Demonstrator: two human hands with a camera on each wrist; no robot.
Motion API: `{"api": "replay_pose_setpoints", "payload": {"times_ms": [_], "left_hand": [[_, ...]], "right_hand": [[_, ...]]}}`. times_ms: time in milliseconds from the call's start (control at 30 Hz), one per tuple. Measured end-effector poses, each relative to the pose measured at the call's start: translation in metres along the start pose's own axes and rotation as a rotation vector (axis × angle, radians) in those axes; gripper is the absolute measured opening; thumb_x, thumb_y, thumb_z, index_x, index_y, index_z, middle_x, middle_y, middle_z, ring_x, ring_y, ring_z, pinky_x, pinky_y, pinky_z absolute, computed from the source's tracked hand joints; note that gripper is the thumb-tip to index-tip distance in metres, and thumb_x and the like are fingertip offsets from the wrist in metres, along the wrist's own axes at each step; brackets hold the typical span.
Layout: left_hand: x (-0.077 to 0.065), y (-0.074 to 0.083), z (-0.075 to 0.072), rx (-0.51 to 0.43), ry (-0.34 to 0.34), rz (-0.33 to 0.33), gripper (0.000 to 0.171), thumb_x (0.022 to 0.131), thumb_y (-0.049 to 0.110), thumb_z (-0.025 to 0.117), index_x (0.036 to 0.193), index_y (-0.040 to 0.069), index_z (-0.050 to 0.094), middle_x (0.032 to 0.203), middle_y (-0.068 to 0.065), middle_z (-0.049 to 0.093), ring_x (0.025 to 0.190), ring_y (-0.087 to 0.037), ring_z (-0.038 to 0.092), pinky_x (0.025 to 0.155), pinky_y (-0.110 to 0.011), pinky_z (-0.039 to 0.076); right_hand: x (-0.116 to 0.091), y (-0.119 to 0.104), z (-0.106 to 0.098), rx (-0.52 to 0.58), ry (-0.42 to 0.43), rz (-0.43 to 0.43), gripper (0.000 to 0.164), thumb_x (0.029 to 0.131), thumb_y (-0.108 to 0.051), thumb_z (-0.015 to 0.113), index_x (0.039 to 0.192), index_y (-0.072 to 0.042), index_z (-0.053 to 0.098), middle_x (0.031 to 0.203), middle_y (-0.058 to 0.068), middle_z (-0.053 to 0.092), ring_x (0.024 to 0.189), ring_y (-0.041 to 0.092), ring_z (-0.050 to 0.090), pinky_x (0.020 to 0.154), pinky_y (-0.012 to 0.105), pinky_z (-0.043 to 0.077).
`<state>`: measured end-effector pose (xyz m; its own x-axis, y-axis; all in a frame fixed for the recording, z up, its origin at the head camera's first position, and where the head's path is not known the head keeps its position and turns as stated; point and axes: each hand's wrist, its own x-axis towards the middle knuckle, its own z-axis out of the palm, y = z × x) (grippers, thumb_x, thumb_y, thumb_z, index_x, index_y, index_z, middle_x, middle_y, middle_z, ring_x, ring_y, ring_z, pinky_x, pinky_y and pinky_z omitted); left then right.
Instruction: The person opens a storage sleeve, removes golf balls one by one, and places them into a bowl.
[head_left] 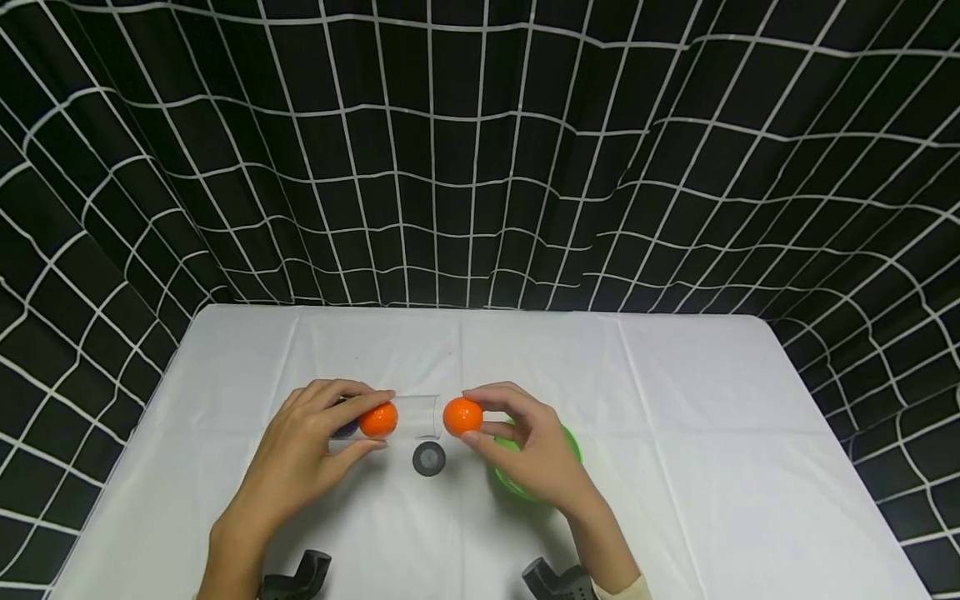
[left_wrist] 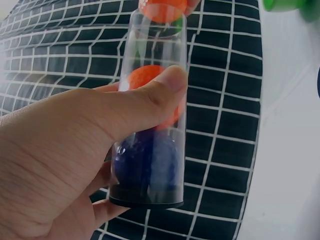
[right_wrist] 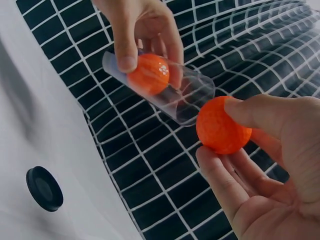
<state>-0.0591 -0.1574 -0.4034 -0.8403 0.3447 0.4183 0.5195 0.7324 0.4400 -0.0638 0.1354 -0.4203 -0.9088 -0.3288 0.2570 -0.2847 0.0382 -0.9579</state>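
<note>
My left hand (head_left: pixel 311 446) grips a clear plastic tube (left_wrist: pixel 162 45) around its closed end, thumb on one side and fingers on the other. Inside the tube, a dark blue ball (left_wrist: pixel 146 162) lies at the black base, and an orange ball (right_wrist: pixel 149 75) sits against it. Between thumb and fingertips, my right hand (head_left: pixel 532 442) pinches a second orange ball (right_wrist: pixel 223 125) right at the tube's open mouth. Seen from the head, the tube lies nearly level, its mouth toward the right hand.
A round black cap (head_left: pixel 429 458) lies on the white-covered table (head_left: pixel 675 392) below the tube's mouth. Beneath the right hand stands a green bowl (head_left: pixel 573 446), partly hidden. Black curtains with a white grid (head_left: pixel 480 150) rise behind and beside the table.
</note>
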Motion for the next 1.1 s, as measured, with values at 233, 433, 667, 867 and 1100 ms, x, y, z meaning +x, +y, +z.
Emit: {"api": "replay_pose_setpoints", "payload": {"times_ms": [233,433,667,867,1100], "left_hand": [[-0.002,0.003,0.003,-0.009,-0.022,-0.02,0.051,0.081,0.032,0.093,0.129,0.028,0.077,0.123,0.006,0.074,0.117,-0.019,0.066,0.104,-0.045,0.05],[-0.002,0.002,0.003,-0.021,-0.043,-0.032,0.052,0.081,0.033,0.093,0.13,0.03,0.076,0.124,0.007,0.073,0.118,-0.019,0.066,0.104,-0.047,0.051],[-0.002,0.001,0.006,-0.038,-0.045,-0.029,0.053,0.08,0.033,0.093,0.13,0.029,0.076,0.123,0.007,0.074,0.119,-0.02,0.066,0.102,-0.049,0.052],[-0.005,0.0,0.008,-0.044,-0.05,-0.034,0.054,0.079,0.032,0.094,0.13,0.029,0.076,0.122,0.008,0.074,0.116,-0.019,0.066,0.101,-0.048,0.052],[-0.001,0.0,0.009,-0.054,-0.063,-0.034,0.054,0.08,0.034,0.093,0.131,0.03,0.075,0.125,0.008,0.073,0.119,-0.019,0.066,0.103,-0.048,0.052]], "right_hand": [[-0.009,0.001,-0.011,-0.014,0.012,-0.036,0.04,0.092,0.005,0.076,0.131,-0.001,0.068,0.127,0.021,0.067,0.118,0.01,0.068,0.097,0.033,0.063],[-0.018,0.005,-0.026,-0.055,0.016,-0.015,0.04,0.094,0.003,0.076,0.132,-0.004,0.069,0.128,0.018,0.068,0.118,0.01,0.068,0.097,0.032,0.063],[-0.021,0.004,-0.044,-0.095,0.022,0.0,0.038,0.093,0.004,0.076,0.129,-0.007,0.069,0.124,0.015,0.068,0.115,0.011,0.068,0.096,0.031,0.064],[-0.023,0.003,-0.052,-0.153,0.01,0.044,0.038,0.091,0.001,0.08,0.125,-0.011,0.069,0.123,0.01,0.069,0.115,0.011,0.068,0.095,0.033,0.064],[-0.03,0.007,-0.064,-0.277,0.018,0.099,0.037,0.09,-0.003,0.082,0.121,-0.018,0.07,0.12,0.001,0.071,0.113,0.01,0.068,0.095,0.03,0.064]]}}
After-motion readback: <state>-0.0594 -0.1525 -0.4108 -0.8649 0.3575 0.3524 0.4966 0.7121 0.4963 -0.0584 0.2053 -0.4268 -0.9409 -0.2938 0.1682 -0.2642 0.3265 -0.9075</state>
